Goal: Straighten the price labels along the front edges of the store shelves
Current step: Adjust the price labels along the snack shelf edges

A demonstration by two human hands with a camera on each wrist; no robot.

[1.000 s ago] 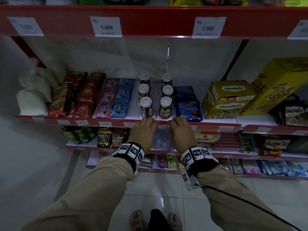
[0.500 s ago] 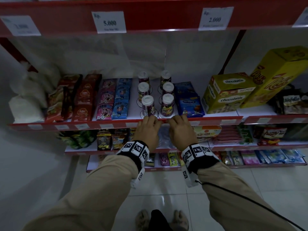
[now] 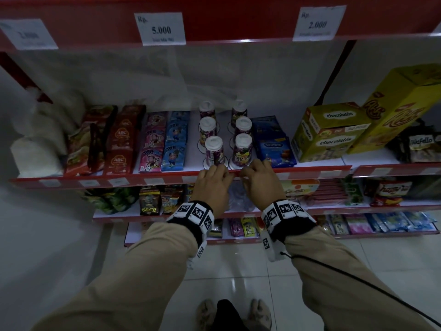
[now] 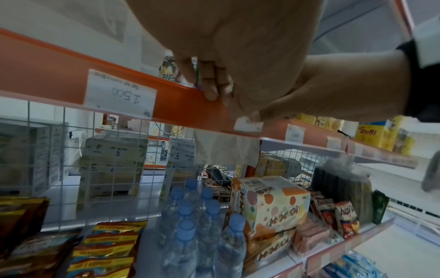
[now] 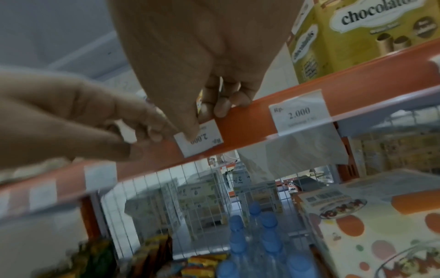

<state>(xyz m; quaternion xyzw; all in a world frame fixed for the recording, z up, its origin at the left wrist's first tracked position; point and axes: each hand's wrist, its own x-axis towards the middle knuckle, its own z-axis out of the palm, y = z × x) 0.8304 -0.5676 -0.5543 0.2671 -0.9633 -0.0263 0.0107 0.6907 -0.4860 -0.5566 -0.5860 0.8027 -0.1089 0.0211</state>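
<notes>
Two hands reach forward from tan sleeves [image 3: 152, 278], each wrist wrapped in a black-and-white marker band [image 3: 193, 212]. They sit side by side, close but not touching, at the red front edge of the middle shelf [image 3: 95, 181].

From the right wrist view, the right hand [image 5: 190, 62] curls its fingers over the top of the edge strip while its thumb presses on a small white price label [image 5: 204, 140] — the label reads 2.000 upside down and sits tilted. The left hand [image 5: 78, 116] comes in from 9 o'clock with fingers bent, its fingertips [image 5: 156, 135] right at the label's near corner; whether they pinch it I cannot tell.

From the left wrist view, the left hand [image 4: 238, 47] also hooks its fingers over the strip.

Just behind the hands, at 12 o'clock, stand six small capped bottles [image 3: 242, 149] in two rows. At 2 o'clock sits a yellow chocolatos box [image 3: 331, 132]. Farthest, the upper shelf edge carries a 5.000 label [image 3: 161, 28].
</notes>
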